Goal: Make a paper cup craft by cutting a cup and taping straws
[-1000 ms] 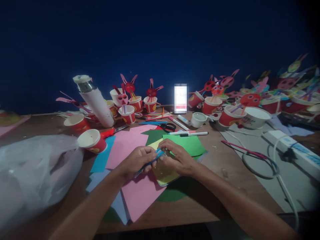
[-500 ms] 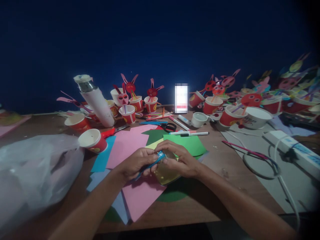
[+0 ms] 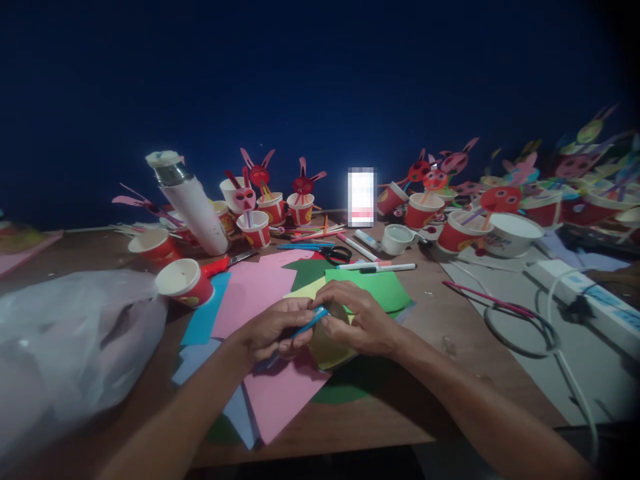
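Observation:
My left hand (image 3: 280,328) is closed round a thin blue strip (image 3: 311,323), which slants up to the right between my hands. The fingers of my right hand (image 3: 357,317) pinch at the strip's upper end, close to my left fingertips. What the strip is made of is hard to tell. Below my hands lie overlapping coloured sheets: pink paper (image 3: 285,403), yellow paper (image 3: 330,347), green paper (image 3: 380,290) and blue paper (image 3: 203,320).
A plastic bag (image 3: 75,347) fills the left side. Behind the paper are a white flask (image 3: 195,213), red cups (image 3: 185,283) with paper rabbit figures, scissors (image 3: 337,253), markers (image 3: 387,268) and a lit screen (image 3: 362,197). At the right lie a power strip (image 3: 585,303) and cables.
The blue strip has turned slightly between my hands, and its upper end looks narrower. My fingers have shifted a little around it.

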### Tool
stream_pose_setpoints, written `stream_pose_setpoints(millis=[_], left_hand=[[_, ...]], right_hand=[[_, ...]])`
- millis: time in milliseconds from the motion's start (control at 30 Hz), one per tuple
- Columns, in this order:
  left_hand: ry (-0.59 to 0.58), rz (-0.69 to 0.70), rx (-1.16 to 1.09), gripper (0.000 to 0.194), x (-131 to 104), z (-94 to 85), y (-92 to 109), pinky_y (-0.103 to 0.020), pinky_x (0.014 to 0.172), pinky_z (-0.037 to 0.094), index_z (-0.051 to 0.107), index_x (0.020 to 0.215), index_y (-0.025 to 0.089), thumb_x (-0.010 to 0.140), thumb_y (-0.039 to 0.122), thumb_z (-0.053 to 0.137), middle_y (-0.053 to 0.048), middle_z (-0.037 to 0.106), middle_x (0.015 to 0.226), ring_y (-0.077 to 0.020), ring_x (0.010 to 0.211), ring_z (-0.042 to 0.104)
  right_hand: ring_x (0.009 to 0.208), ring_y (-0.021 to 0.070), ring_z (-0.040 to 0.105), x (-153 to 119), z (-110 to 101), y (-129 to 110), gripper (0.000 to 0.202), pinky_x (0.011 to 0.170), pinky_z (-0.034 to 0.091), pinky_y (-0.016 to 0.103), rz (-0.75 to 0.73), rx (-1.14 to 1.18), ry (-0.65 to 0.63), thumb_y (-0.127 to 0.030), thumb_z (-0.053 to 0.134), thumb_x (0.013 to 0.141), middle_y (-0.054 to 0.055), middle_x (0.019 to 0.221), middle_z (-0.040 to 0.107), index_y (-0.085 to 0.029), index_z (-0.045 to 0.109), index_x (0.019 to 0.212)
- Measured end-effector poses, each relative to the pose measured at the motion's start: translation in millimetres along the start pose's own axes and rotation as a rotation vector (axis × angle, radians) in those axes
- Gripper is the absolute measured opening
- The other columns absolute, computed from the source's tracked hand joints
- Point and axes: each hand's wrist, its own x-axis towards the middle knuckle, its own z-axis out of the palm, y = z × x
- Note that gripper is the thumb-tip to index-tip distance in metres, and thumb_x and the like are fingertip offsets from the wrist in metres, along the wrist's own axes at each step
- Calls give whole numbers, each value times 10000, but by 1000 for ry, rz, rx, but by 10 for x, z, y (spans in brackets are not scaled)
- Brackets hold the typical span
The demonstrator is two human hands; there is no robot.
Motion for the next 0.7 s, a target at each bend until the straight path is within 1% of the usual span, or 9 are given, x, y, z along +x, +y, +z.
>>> stream_pose_setpoints(millis=[100,200,333,400,467,500,567,633,700], left_hand=[[-22,-8,-13,164,7,-9,-10,-123,294,130,465,923,161,811,277,496,80,447,424,-6,261,216],[19,13,35,195,30,2,-19,-121,297,140,464,931,158,804,299,506,74,459,450,-6,269,242],[179,118,201,201,57,46,-30,-122,327,231,481,878,151,809,338,502,34,527,547,-21,333,377],[248,163,278,198,62,70,-45,-133,349,274,489,869,151,817,342,483,32,531,560,-32,357,412],[305,224,375,175,66,96,-72,-145,377,311,496,900,161,807,310,495,33,543,586,-47,396,444],[342,272,442,173,70,112,-88,-153,413,348,503,924,168,792,279,514,22,566,639,-61,455,486],[445,383,611,204,81,145,-119,-187,553,428,522,965,182,766,223,537,-8,604,799,-103,651,562],[561,459,800,223,92,176,-143,-239,701,445,536,991,194,769,202,522,-29,605,931,-148,832,569],[642,481,963,230,97,192,-157,-269,746,440,530,1022,205,799,209,475,-34,609,961,-168,879,565]], right_hand=[[823,174,538,5,-9,-9,187,781,398,321,-6,3,2,-198,513,778,41,893,602,-196,559,959],[820,176,533,7,-13,1,162,778,398,323,-4,-2,14,-208,529,774,43,882,601,-191,562,931],[822,172,535,11,-6,36,147,760,405,314,17,3,63,-187,519,777,48,884,599,-186,567,916],[831,167,538,15,-1,49,161,755,406,301,38,3,86,-163,517,774,48,892,598,-180,573,924],[833,164,541,18,5,55,183,753,407,291,80,-10,93,-139,529,757,43,892,600,-176,580,929],[829,163,543,20,7,56,194,749,409,288,106,-19,96,-132,537,747,39,888,601,-176,584,930],[817,162,545,22,13,56,207,737,414,281,155,-30,101,-127,545,734,34,876,601,-174,590,931],[806,160,548,24,21,54,202,727,419,276,192,-30,115,-139,547,733,30,864,601,-174,594,926],[804,158,553,26,33,55,197,727,423,272,220,-27,130,-152,545,737,27,861,604,-177,594,926]])
